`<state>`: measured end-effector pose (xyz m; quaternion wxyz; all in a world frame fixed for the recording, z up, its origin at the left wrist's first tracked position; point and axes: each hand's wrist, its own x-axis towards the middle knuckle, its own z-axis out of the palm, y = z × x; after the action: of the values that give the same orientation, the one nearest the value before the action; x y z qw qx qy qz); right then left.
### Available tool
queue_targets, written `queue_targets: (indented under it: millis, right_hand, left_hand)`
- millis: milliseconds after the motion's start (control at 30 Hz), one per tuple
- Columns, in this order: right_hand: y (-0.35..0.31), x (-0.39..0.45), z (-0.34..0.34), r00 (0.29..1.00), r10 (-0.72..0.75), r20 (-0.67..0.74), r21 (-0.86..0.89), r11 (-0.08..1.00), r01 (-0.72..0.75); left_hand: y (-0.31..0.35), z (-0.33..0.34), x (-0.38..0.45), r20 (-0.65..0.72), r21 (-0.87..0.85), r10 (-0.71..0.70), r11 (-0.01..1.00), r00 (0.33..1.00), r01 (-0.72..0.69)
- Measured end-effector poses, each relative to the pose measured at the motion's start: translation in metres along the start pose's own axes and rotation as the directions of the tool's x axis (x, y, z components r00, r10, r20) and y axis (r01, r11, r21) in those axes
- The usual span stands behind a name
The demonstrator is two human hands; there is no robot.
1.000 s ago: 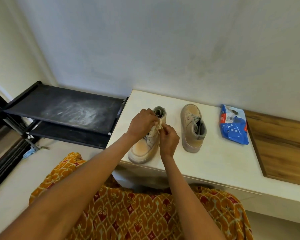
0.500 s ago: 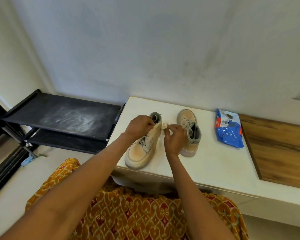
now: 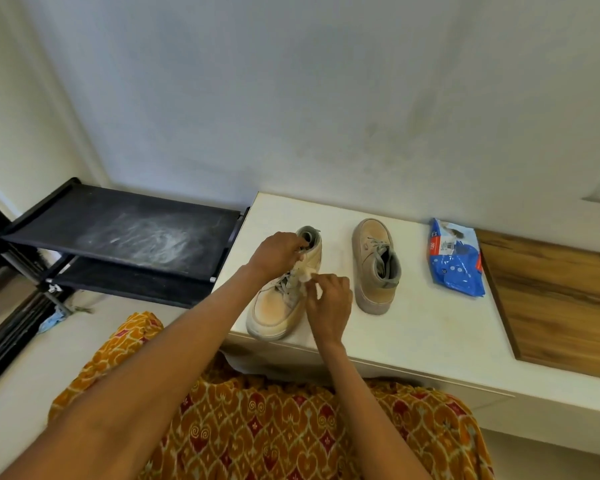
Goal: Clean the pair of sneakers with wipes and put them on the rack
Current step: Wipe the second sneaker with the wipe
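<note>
Two beige sneakers stand on a white counter (image 3: pixel 413 341). The left sneaker (image 3: pixel 278 313) points its toe toward me at the counter's front edge. My left hand (image 3: pixel 278 254) grips its grey collar near the heel. My right hand (image 3: pixel 329 299) pinches a small crumpled whitish wipe (image 3: pixel 307 277) against the sneaker's laces and side. The right sneaker (image 3: pixel 374 268) stands alone with its toe toward the wall. A blue wipes packet (image 3: pixel 456 261) lies to its right. The black shoe rack (image 3: pixel 125 237) stands left of the counter, its top shelf dusty.
A wooden panel (image 3: pixel 561 306) covers the counter's right part. A grey wall runs behind the counter. Patterned orange fabric (image 3: pixel 274 434) hangs below my arms. A bluish scrap (image 3: pixel 51 320) lies on the floor by the rack's leg.
My right hand with the wipe has moved from the sneaker's collar down toward me along the laces. My left hand stays at the collar. The camera view has shifted slightly.
</note>
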<state>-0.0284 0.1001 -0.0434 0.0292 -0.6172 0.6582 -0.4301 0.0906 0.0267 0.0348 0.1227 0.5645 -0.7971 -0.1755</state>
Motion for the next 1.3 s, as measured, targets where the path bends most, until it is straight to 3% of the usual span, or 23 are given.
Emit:
queue_targets:
  millis: [100, 300, 367, 433, 567, 667, 733, 800, 900, 1000, 1200, 1300]
  right_hand:
    - [0.006, 0.028, -0.001, 0.946, 0.322, -0.033, 0.215, 0.927, -0.308]
    - [0.0, 0.048, 0.012, 0.904, 0.425, 0.043, 0.196, 0.884, -0.425]
    - [-0.008, 0.025, 0.011, 0.917, 0.399, 0.012, 0.152, 0.906, -0.396]
    - [-0.009, -0.005, 0.008, 0.969, 0.246, -0.028, 0.07, 0.967, -0.244]
    - [-0.006, -0.036, 0.006, 0.998, 0.049, 0.041, -0.023, 0.999, -0.048]
    - [-0.007, -0.028, -0.003, 0.98, 0.198, 0.006, 0.133, 0.971, -0.197]
    - [-0.002, -0.007, -0.006, 0.915, 0.402, -0.029, 0.265, 0.886, -0.381]
    - [0.001, 0.017, -0.006, 0.872, 0.489, -0.017, 0.294, 0.836, -0.463]
    - [-0.008, 0.027, -0.002, 0.899, 0.437, 0.026, 0.271, 0.863, -0.427]
    - [-0.02, -0.002, 0.002, 0.926, 0.378, 0.014, 0.254, 0.894, -0.369]
    - [-0.005, -0.04, 0.001, 0.997, 0.061, 0.036, 0.006, 0.998, -0.062]
    - [-0.002, -0.014, -0.013, 0.974, 0.222, -0.04, 0.13, 0.968, -0.216]
  left_hand:
    - [0.001, 0.0, -0.004, 0.007, 0.001, 0.034, 0.999, 0.999, -0.034]
    - [-0.006, 0.001, -0.014, 0.0, -0.062, 0.072, 0.996, 0.997, -0.071]
    - [-0.008, 0.0, -0.012, 0.013, -0.054, 0.076, 0.996, 0.997, -0.075]
    - [-0.008, -0.001, -0.012, 0.029, -0.044, 0.08, 0.996, 0.996, -0.079]
    - [-0.006, 0.003, -0.016, 0.009, -0.037, 0.041, 0.999, 0.999, -0.04]
    - [-0.006, 0.008, -0.025, -0.021, -0.016, 0.041, 0.999, 0.999, -0.041]
    - [-0.01, 0.013, -0.033, -0.118, 0.033, 0.14, 0.99, 0.983, -0.137]
    - [-0.017, 0.018, -0.041, -0.186, 0.128, 0.234, 0.969, 0.954, -0.213]
    - [-0.024, 0.026, -0.047, -0.191, 0.278, 0.283, 0.934, 0.94, -0.225]
    - [-0.026, 0.029, -0.048, -0.235, 0.321, 0.295, 0.923, 0.926, -0.212]
    - [-0.014, 0.025, -0.048, -0.262, 0.391, 0.307, 0.901, 0.915, -0.19]
    - [-0.01, 0.028, -0.05, -0.29, 0.432, 0.313, 0.886, 0.904, -0.168]
